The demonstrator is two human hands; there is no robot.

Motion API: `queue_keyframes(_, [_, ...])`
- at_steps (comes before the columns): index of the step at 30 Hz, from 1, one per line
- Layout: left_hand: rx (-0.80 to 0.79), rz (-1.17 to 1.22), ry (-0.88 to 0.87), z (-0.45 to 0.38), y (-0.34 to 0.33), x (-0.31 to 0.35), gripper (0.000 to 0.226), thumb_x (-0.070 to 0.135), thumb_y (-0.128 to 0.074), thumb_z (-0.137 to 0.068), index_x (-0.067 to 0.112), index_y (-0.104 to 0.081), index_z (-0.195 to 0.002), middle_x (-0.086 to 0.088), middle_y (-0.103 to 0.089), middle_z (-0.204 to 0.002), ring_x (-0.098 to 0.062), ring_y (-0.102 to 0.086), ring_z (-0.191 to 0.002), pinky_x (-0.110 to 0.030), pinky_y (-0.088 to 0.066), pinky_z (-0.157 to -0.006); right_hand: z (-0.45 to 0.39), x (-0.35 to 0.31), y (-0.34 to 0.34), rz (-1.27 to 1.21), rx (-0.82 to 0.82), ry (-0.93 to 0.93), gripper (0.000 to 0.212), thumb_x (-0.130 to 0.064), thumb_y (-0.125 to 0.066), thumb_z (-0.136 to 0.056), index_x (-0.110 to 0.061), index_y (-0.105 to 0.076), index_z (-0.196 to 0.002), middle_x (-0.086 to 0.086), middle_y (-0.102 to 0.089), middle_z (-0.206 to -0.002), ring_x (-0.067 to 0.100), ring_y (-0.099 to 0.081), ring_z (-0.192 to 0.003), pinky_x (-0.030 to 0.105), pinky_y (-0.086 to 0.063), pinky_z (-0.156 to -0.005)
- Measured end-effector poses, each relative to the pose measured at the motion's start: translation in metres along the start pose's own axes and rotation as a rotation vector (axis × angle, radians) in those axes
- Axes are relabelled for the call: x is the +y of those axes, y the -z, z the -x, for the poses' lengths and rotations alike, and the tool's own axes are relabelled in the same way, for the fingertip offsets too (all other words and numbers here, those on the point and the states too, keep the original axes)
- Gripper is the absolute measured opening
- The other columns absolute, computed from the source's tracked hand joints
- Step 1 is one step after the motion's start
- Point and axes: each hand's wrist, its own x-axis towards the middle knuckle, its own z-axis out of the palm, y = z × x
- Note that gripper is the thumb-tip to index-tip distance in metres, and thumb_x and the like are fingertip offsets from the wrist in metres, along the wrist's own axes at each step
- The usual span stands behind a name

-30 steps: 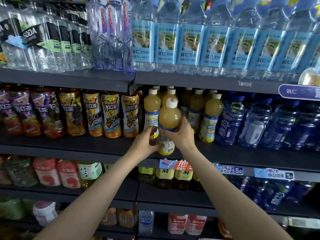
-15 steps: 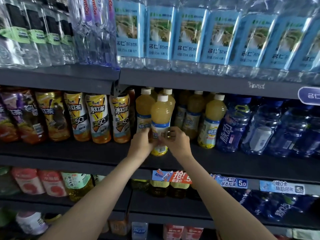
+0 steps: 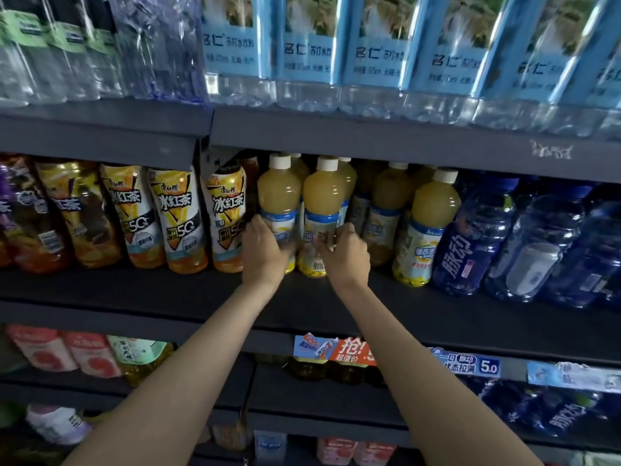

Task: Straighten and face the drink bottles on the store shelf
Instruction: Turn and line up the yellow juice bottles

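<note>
Right, we start at the fingers: the right hand [image 3: 346,255] has its fingers curled onto the label of the second yellow juice bottle [image 3: 323,213], thumb side toward us, so we call that a grip around the lower body. The left hand [image 3: 265,252] sits just beside it, fingers wrapped toward the label of the first yellow juice bottle [image 3: 279,203]; how tightly it grips we cannot quite tell, since the fingertips blur into the gap between the two bottles.

Moving outward, both bottles stand upright on the middle shelf [image 3: 168,290], set back from its front edge, white caps nearly under the shelf above. The barcode on the second bottle faces us, so its front is turned away. To the left stand the iced tea bottles [image 3: 174,220], to the right a third yellow juice bottle [image 3: 430,227] and the blue drink bottles [image 3: 470,243].

We judge the step in hand as setting this bottle into its row and turning it. The next move calls for a twist about its upright axis until the front label shows, then a nudge to line it up with its neighbours without knocking them.
</note>
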Motion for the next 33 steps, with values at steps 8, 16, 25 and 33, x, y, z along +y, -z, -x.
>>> queue_keyframes(8, [0.032,0.071,-0.033,0.000,-0.010,-0.009,0.046,0.016,-0.070,-0.081,0.000,-0.043,-0.115,-0.016,-0.054,-0.115,-0.028,-0.051,-0.109,-0.035,-0.044,-0.088,-0.015,0.038,0.022,-0.088,0.285,0.043,0.035,-0.009,-0.056,-0.093,0.008,-0.049,-0.123,0.020,-0.054,-0.121,0.030,-0.050,-0.115,0.026,-0.038,-0.093])
queue_keyframes(16, [0.022,0.041,-0.041,-0.002,-0.008,-0.010,0.051,0.020,-0.070,-0.081,0.002,-0.041,-0.119,-0.014,-0.052,-0.119,-0.026,-0.050,-0.113,-0.034,-0.043,-0.090,-0.023,0.014,-0.009,-0.225,-0.019,-0.028,0.043,-0.007,-0.041,-0.099,-0.006,-0.040,-0.142,0.014,-0.055,-0.133,0.027,-0.051,-0.123,0.030,-0.041,-0.097])
queue_keyframes(25, [-0.001,0.038,-0.026,-0.004,-0.007,-0.012,0.052,0.021,-0.071,-0.080,0.002,-0.041,-0.118,-0.015,-0.053,-0.120,-0.026,-0.051,-0.114,-0.033,-0.043,-0.089,-0.021,0.017,-0.013,-0.251,0.085,-0.008,0.030,-0.007,-0.041,-0.099,-0.003,-0.054,-0.126,0.015,-0.063,-0.119,0.027,-0.059,-0.110,0.021,-0.041,-0.079])
queue_keyframes(33, [-0.033,0.086,-0.015,0.016,-0.010,-0.018,0.085,0.021,-0.077,-0.075,-0.001,-0.027,-0.140,-0.019,-0.043,-0.131,-0.028,-0.043,-0.122,-0.035,-0.040,-0.101,-0.023,0.034,0.009,-0.156,0.368,-0.107,0.059,-0.003,-0.058,-0.089,0.006,-0.028,-0.139,0.024,-0.032,-0.139,0.036,-0.033,-0.131,0.036,-0.029,-0.108])
